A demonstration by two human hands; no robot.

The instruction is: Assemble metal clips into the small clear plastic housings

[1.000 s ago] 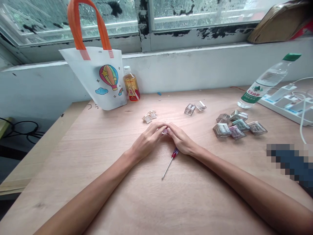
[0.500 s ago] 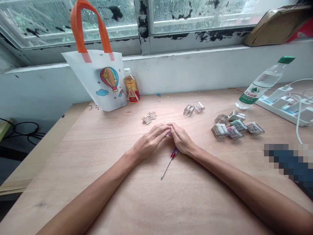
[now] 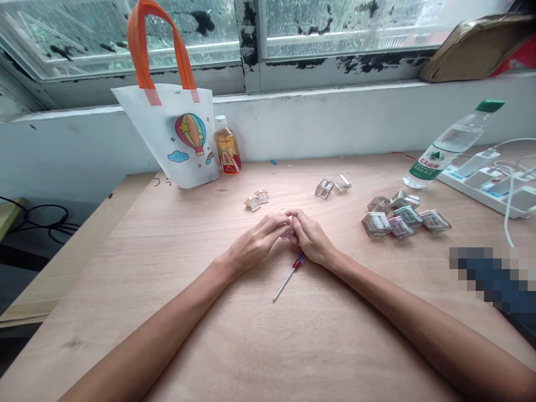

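Note:
My left hand [image 3: 266, 236] and my right hand [image 3: 310, 234] meet over the middle of the table, fingers closed around a small pink see-through plastic piece [image 3: 287, 233]. Most of that piece is covered by the fingers. A screwdriver [image 3: 298, 261] with a red and purple handle points its metal tip toward me. Its handle end disappears below my right hand; whether the palm grips it or it only lies there, I cannot tell. Just beyond my left hand sit two small pale clear plastic pieces [image 3: 253, 202]. Farther back are two clear plastic cases [image 3: 324, 188].
Several tinted see-through cases [image 3: 377, 223] are grouped at the right. Behind them a water bottle [image 3: 435, 151] leans toward a power strip [image 3: 481, 192] with cables. A white tote bag [image 3: 159, 128] and an amber drink bottle [image 3: 227, 148] stand by the wall. A blurred-out patch [image 3: 498, 282] covers the right edge.
The pink piece shows slightly more and lower between my hands. The screwdriver's tip has swung a little left. The whole view has shifted slightly.

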